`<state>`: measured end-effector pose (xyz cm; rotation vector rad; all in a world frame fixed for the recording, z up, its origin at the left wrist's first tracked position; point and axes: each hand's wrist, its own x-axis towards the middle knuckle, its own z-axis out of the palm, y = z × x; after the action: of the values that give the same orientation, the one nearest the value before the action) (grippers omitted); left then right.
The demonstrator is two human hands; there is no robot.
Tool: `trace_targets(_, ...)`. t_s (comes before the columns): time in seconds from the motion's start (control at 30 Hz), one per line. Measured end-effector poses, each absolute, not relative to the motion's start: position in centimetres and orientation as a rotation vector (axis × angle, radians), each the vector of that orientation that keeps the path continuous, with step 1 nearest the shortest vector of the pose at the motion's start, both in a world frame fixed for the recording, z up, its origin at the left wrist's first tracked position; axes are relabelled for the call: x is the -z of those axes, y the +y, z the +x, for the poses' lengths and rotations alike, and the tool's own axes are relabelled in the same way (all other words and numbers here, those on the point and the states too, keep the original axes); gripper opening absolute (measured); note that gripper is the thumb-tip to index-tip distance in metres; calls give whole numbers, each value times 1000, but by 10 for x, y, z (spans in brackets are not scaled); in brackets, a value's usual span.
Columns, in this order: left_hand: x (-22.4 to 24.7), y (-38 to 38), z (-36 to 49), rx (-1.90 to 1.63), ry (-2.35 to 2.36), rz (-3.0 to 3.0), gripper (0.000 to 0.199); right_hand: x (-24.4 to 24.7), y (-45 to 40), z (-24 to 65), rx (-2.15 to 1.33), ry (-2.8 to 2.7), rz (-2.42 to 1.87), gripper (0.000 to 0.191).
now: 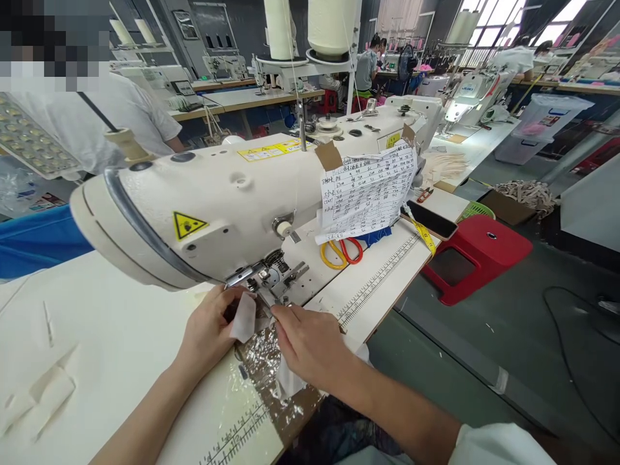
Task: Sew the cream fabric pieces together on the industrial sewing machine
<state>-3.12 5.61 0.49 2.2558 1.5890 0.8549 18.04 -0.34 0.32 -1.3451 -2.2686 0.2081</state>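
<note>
A white sewing machine (232,194) reaches across the view, its needle area low at the centre. Just left of the presser foot, my left hand (213,323) has its fingers closed on a piece of white fabric (244,318). My right hand (310,339) is at the front of the needle area, fingers pressed together by the metal parts; what they hold is hidden. More white cloth (289,378) hangs beneath my right hand. Clear tape covers a brown strip (276,361) on the table between my wrists.
Scissors (341,253) with yellow and red handles, a handwritten sheet (368,194), a phone (430,219) and a tape measure (423,236) lie to the right. White fabric pieces (51,394) are at left. A red stool (489,252) stands beyond; people sit at other machines.
</note>
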Motion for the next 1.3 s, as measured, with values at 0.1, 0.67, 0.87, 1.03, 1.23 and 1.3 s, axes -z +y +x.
trace_targets(0.1, -5, 58, -29, -823, 1628, 2293, 40, -5, -3, 180, -184, -2278, -1362, 26)
trace_targets(0.67, -2, 58, -34, -1067, 1437, 2581, 27, -9, 1, 177, -227, -2320, -1393, 25)
trace_targets(0.87, -11, 51, -35, -929, 1136, 2926, 19, -6, -18, 188, -283, -2240, -1410, 26)
trace_targets(1.03, -10, 37, -34, -741, 1200, 3049, 35, -9, -80, 231, -687, -2115, -1257, 24)
trace_targets(1.23, -3, 20, -14, -517, 1480, 3127, 45, -9, -119, 262, -845, -2079, -1273, 34)
trace_targets(1.3, 0, 15, -8, -531, 1547, 3122, 46, -8, -119, 263, -880, -2051, -1286, 29)
